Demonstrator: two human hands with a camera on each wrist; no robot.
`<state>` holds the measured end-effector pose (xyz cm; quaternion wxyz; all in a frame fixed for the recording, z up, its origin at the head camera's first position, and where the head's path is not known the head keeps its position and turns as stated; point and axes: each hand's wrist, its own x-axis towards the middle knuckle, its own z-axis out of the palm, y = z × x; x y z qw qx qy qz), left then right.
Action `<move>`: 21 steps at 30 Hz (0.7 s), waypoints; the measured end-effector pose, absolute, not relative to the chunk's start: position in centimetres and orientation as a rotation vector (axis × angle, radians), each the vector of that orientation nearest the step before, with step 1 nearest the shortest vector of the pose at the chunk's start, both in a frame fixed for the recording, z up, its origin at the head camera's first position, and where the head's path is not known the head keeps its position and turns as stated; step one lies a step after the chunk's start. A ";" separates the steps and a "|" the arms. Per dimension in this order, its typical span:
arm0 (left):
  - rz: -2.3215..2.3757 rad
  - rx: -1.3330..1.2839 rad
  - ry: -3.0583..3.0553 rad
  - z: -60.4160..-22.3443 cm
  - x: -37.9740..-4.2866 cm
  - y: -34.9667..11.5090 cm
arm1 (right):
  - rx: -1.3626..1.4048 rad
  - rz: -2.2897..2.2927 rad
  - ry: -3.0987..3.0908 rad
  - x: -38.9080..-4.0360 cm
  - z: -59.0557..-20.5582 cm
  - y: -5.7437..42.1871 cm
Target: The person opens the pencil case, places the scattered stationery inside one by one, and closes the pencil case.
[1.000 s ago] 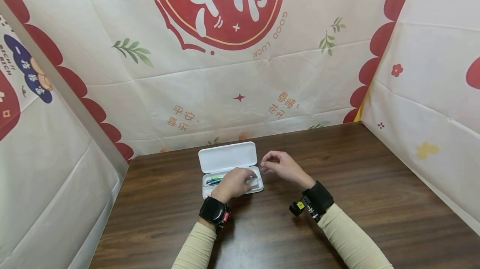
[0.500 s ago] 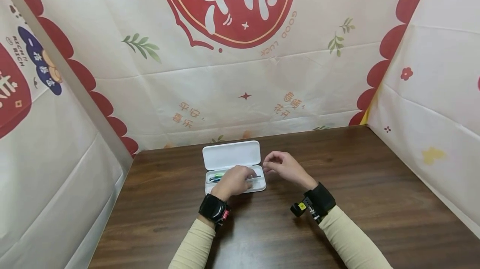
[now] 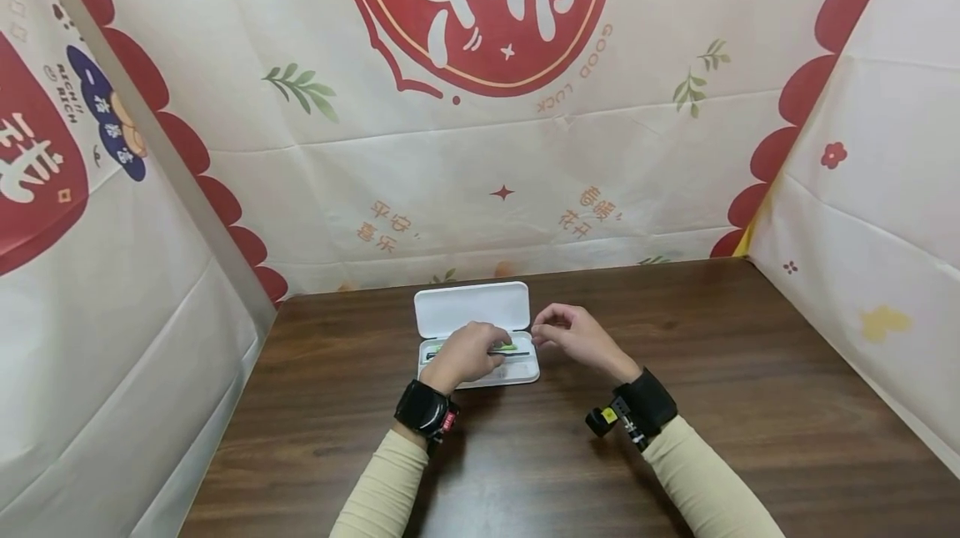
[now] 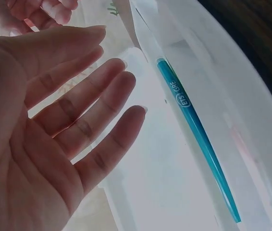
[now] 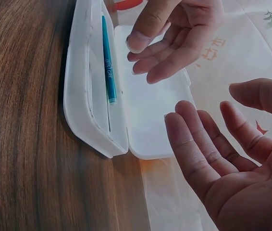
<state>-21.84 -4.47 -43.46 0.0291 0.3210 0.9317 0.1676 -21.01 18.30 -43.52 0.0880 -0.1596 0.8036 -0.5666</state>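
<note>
A white pencil case point(image 3: 480, 307) stands with its lid raised near the back of the table. My left hand point(image 3: 468, 352) hovers over its tray, and in the left wrist view its fingers point(image 4: 112, 96) extend loosely with nothing between them. Inside the tray lies a teal pen point(image 4: 198, 134), also in the right wrist view beyond the near wall. A bit of green point(image 3: 507, 347) shows by my left fingertips in the head view. Just right of the case, my right hand point(image 3: 576, 336) is held with loosely bent fingers point(image 5: 189, 149) and grips nothing.
The brown wooden table point(image 3: 525, 463) extends in front and to the right. A printed cloth wall point(image 3: 450, 171) rises close behind the case, with cloth panels at both sides. Each wrist carries a black strapped camera point(image 3: 427, 409).
My left hand has lifted and shifted left over the tray, uncovering more of its right end. The right hand stays by the case's right edge. The head view has turned slightly left.
</note>
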 end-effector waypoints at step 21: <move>0.581 0.996 2.935 -41.8 -22.5 -6.1 | -0.437 -1.695 2.374 -20.9 -43.7 18.2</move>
